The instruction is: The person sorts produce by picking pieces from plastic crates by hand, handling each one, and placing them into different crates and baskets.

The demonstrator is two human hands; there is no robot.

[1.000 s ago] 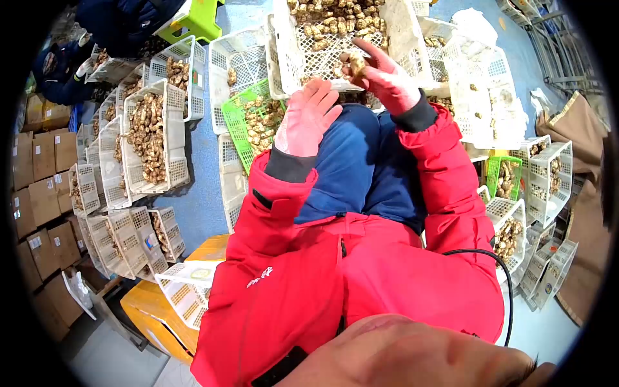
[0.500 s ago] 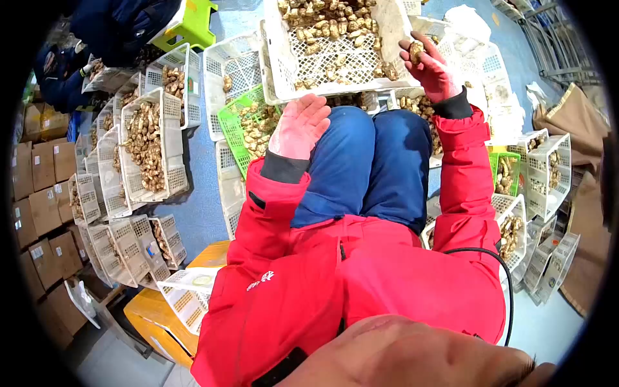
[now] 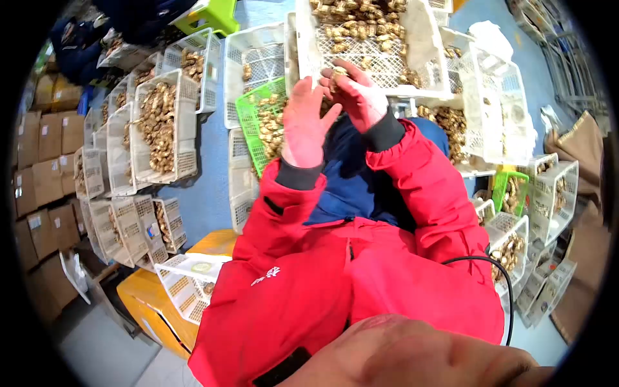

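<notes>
My right hand (image 3: 361,100) is closed around a knobbly brown-and-cream root (image 3: 337,75), held above my lap at the near edge of a large white crate (image 3: 418,61). Beside it on the left, my left hand (image 3: 304,126) is raised with fingers stretched and thumb apart, holding nothing. Many similar roots (image 3: 364,30) lie in the far part of the white crate. A green basket (image 3: 248,129), partly filled with smaller pieces, stands just left of my left hand. Whether the two hands touch is hard to tell.
White crates of roots (image 3: 158,129) stand in rows on the left. More white crates (image 3: 493,103) and a small green basket (image 3: 510,192) are on the right. Cardboard boxes (image 3: 48,177) line the far left. A person in dark clothes (image 3: 74,45) is at upper left, near a green stool (image 3: 216,14).
My right hand has swung left and inward with the root, from the crate's right side to beside my left hand. My left hand has turned upright, fingers pointing forward. The view has shifted slightly.
</notes>
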